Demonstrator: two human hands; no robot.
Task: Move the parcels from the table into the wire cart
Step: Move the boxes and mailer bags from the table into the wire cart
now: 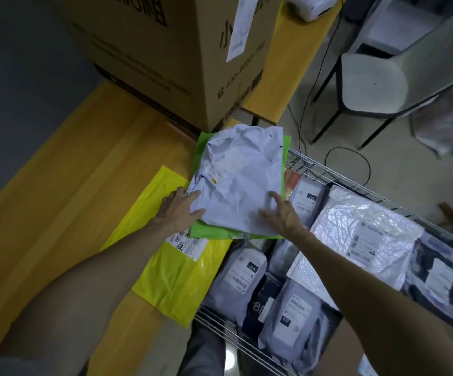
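Cardboard box [149, 58] blocks me right behind the stack [239, 180], bare tabletop [65, 185] on my left is free, wire cart [309, 164] on my right is open-topped, floor covered with parcels [361, 232].

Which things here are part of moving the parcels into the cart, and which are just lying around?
Job in hand: white parcel, green parcel under it, yellow parcel, table, wire cart, left hand and right hand on the white parcel.
Lying about: big cardboard box, grey chair, black cable on the floor.
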